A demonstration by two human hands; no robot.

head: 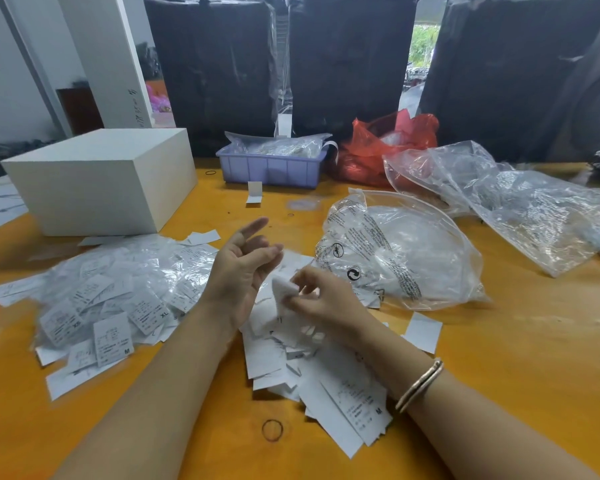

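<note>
White paper size labels (309, 368) were heaped on the orange bench (499, 358), and the right hand (321, 299) had its grip pinched on one small crumpled white label (283, 289) just above the middle heap. The left hand (243, 268) hung beside it, grip loose, holding nothing.

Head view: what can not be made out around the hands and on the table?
All in the head view:
- Label in the right hand: blur and fingers hide its print.
- Label pile: fine print too small, only size letters read.
- Tray: clear bags cover its contents.
- Red bag: its own plastic hides the contents.
</note>
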